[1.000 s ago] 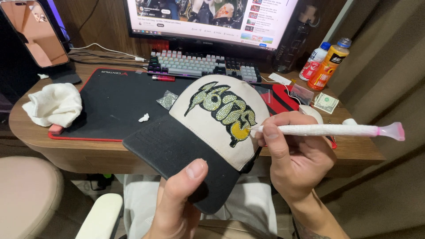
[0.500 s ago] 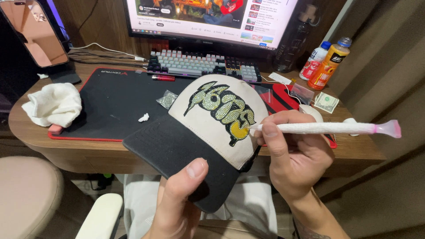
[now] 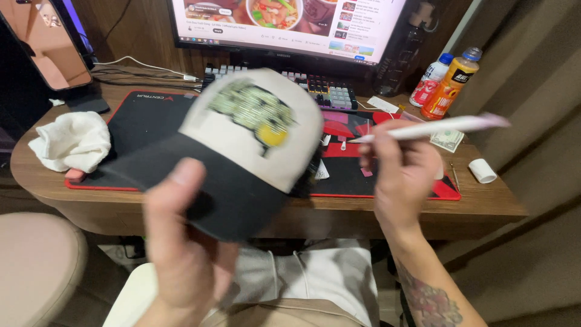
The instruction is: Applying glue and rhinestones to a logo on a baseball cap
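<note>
Head view: cap (image 3: pixel 242 151) hides keyboard (image 3: pixel 327 91); bottles (image 3: pixel 445 85) beyond.

Crumpled white cloth (image 3: pixel 71 142) on black, red-edged desk mat (image 3: pixel 145 121). Keyboard (image 3: pixel 321 88) below lit monitor (image 3: pixel 290 24). Two bottles (image 3: pixel 445 82) at right, banknote (image 3: pixel 448 140) and white cap (image 3: pixel 482 171) nearby.

The cap (image 3: pixel 242 145) hangs above the desk mat (image 3: pixel 145 121) on the table (image 3: pixel 484 203). Keyboard (image 3: pixel 330 91) and monitor (image 3: pixel 290 24) lie at twelve o'clock, cloth (image 3: pixel 72 142) at nine, bottles (image 3: pixel 445 85) at two, banknote (image 3: pixel 448 140) and pen (image 3: pixel 436 127) at three.
</note>
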